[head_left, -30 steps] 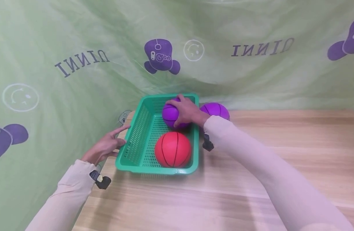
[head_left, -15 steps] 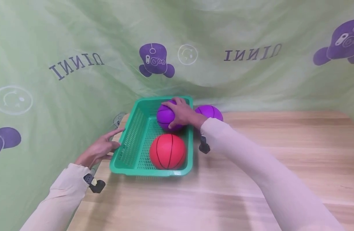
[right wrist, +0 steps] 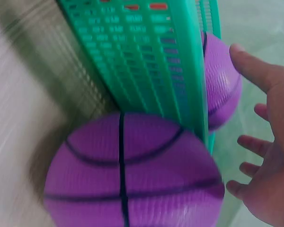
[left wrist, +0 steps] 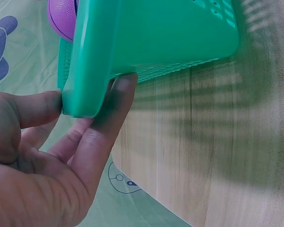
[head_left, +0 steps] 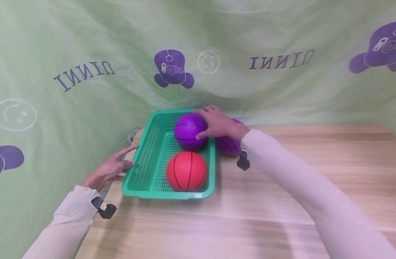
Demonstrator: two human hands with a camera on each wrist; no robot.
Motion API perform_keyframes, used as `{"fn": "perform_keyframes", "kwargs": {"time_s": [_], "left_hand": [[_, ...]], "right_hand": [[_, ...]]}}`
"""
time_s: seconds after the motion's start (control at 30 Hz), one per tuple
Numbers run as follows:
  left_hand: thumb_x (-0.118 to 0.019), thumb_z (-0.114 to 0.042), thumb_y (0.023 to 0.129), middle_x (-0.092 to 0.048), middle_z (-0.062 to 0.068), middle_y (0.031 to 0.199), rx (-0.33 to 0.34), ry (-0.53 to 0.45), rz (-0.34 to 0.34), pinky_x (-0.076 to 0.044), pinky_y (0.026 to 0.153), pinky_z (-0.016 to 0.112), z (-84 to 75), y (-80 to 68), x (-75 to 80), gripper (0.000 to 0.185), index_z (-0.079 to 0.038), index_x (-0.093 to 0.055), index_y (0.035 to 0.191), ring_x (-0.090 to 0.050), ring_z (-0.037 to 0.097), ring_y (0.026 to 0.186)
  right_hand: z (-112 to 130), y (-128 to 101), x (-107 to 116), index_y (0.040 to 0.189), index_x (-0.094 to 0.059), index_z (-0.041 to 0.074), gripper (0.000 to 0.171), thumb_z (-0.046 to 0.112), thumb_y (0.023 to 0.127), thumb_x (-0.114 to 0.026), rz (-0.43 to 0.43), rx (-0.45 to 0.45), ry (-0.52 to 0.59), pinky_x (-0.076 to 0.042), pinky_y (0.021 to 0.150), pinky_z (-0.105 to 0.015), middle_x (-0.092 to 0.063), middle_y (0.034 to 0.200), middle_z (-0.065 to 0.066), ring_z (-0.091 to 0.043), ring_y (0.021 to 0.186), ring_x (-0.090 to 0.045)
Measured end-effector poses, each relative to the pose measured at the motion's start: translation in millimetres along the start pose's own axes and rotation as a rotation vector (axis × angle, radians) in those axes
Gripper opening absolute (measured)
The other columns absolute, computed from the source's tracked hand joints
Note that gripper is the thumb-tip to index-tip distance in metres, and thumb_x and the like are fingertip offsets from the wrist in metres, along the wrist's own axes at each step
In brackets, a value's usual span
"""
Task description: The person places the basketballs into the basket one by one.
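A green plastic basket (head_left: 168, 195) stands on the table with a red basketball (head_left: 186, 172) at its near end. Behind that lies a purple basketball (head_left: 188, 133), also inside. My left hand (head_left: 108, 170) holds the basket's left rim; in the left wrist view the rim (left wrist: 91, 71) sits between thumb and fingers. My right hand (head_left: 220, 123) hovers over the right rim, fingers spread, thumb close to the purple ball inside. Outside the basket, below my right hand, a second purple basketball (head_left: 228, 146) rests against the right wall, partly covered by the forearm.
The wood-patterned table (head_left: 301, 172) extends to the right and front. A green printed curtain (head_left: 266, 90) hangs close behind the basket and along the left side. The table's left edge runs just beside the basket.
My right hand has come off the purple ball in the basket and moved right, over the rim. The outer purple ball now shows lower beside the wall. My left hand stays at the rim.
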State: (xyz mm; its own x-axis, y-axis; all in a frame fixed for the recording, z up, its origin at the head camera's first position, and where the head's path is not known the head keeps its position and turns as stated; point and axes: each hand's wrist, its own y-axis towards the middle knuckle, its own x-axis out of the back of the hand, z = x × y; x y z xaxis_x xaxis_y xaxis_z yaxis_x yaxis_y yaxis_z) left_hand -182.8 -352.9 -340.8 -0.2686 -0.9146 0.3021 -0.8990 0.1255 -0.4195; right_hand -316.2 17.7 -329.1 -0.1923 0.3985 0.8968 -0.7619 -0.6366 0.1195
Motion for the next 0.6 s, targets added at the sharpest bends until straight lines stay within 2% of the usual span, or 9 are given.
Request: {"fn": "perform_keyframes", "kwargs": {"time_s": [0.13,0.4,0.6], "left_hand": [[-0.043,0.001,0.102,-0.056,0.025,0.122,-0.004,-0.005,0.005,-0.058,0.081,0.049,0.2,2.4,-3.7,0.073,-0.025,-0.013,0.163,-0.067,0.028,0.098],[-0.044,0.001,0.101,-0.051,0.029,0.129,-0.014,-0.022,0.026,-0.057,0.083,0.050,-1.7,2.8,-1.5,0.075,-0.025,-0.009,0.163,-0.066,0.028,0.100],[-0.044,0.001,0.101,-0.058,0.026,0.120,-0.005,-0.043,0.038,-0.057,0.081,0.053,0.7,0.3,-0.4,0.075,-0.022,-0.008,0.163,-0.068,0.032,0.097]], "right_hand": [[-13.5,-14.6,11.0,0.152,-0.042,0.014,0.088,0.045,0.081,-0.082,-0.010,0.003,0.026,-0.029,0.111,-0.057,-0.034,0.153,-0.019,-0.038,0.141,-0.023],[-35.3,-39.5,25.8,0.150,-0.044,0.014,0.083,0.041,0.081,-0.083,-0.098,0.034,0.097,-0.034,0.107,-0.058,-0.037,0.148,-0.019,-0.035,0.135,-0.033],[-50.4,-61.8,27.1,0.153,-0.040,0.015,0.091,0.041,0.078,-0.084,-0.048,0.004,0.139,-0.039,0.102,-0.061,-0.032,0.149,-0.022,-0.037,0.135,-0.032]]}}
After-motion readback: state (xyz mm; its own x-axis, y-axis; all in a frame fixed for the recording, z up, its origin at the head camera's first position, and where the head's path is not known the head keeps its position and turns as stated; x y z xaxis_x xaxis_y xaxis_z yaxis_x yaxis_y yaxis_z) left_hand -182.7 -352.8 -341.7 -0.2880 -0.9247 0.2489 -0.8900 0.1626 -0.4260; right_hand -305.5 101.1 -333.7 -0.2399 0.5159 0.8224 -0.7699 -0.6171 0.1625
